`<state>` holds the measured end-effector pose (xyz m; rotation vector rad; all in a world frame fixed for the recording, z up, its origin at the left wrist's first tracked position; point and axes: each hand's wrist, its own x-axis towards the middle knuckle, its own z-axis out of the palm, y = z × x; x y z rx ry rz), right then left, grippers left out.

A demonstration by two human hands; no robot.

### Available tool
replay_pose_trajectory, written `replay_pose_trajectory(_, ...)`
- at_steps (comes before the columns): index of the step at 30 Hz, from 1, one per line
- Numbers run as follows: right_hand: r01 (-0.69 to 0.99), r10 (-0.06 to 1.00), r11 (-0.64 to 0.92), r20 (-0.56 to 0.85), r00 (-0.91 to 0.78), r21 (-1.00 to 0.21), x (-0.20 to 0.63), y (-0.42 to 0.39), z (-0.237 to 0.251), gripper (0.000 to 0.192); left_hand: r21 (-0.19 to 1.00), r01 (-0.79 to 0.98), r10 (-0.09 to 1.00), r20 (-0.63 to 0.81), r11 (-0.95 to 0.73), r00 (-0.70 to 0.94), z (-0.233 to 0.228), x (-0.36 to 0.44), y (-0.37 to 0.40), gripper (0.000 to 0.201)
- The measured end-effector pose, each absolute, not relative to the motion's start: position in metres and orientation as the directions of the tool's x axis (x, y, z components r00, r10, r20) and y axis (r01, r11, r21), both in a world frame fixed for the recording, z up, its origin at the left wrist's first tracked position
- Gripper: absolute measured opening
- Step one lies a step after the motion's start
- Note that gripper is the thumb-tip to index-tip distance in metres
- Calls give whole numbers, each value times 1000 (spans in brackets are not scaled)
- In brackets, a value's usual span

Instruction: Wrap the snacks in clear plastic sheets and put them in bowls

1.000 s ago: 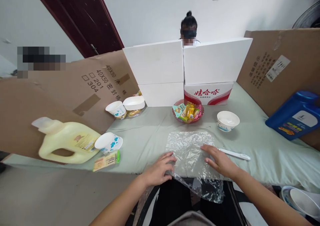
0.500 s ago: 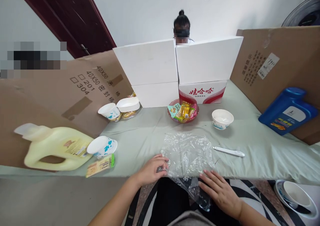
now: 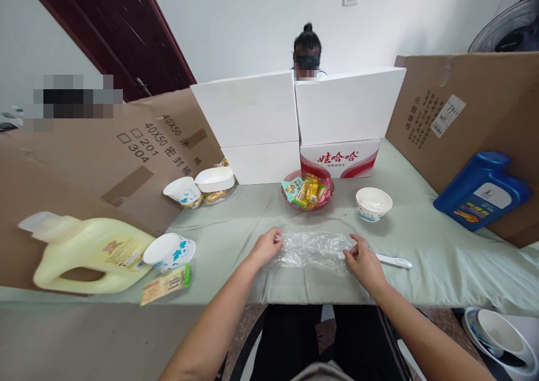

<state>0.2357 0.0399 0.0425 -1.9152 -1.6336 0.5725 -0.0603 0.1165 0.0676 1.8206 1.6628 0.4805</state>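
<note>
Left hand (image 3: 268, 247) and right hand (image 3: 362, 262) pinch opposite ends of clear plastic film (image 3: 314, 251), just back from near edge of tabletop (image 3: 236, 229); white handle (image 3: 396, 261) beside right hand.

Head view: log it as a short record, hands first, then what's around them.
left hand: fingertips at left end of clear plastic; grip unclear
right hand: at its right end; grip unclear
beside right hand: white handle
beyond plastic: red bowl of wrapped snacks; white bowl
far left: pale yellow jug
far right: blue bottle
back: white boxes, person behind
</note>
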Motion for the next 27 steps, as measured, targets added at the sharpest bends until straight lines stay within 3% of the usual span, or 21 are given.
replay_pose_trajectory(9, 959, 988, -128, 56, 146, -251, 226, 50, 35, 44, 432, 901, 999, -52, 36, -15, 58, -57, 105, 34)
replay_pose_trajectory(14, 986, 993, -85, 72, 96, -143, 228, 52, 28, 41, 343, 939, 1000, 0, 23, -25, 53, -57, 101, 34)
replay_pose_trajectory(16, 991, 989, -48, 130, 64, -128, 229, 51, 31, 39, 286, 958, 996, 93, -12, -15, 57, -54, 96, 33)
replay_pose_trajectory(19, 990, 946, 101, 317, -65, -96, 225, 48, 43, 34, 172, 970, 946, 304, -173, 115, 69, -40, 86, 27)
replay_pose_trajectory(21, 963, 892, 254, 406, -199, -88, 216, 49, 50, 31, 147, 933, 899, 349, -329, 263, 74, -23, 79, 23)
replay_pose_trajectory(24, 882, 840, 455, 388, -380, -122, 199, 56, 49, 32, 169, 861, 860, 284, -479, 423, 66, 2, 71, 33)
replay_pose_trajectory(27, 847, 843, 512, 268, -466, -139, 193, 64, 34, 44, 184, 851, 870, 150, -491, 470, 46, 9, 64, 58)
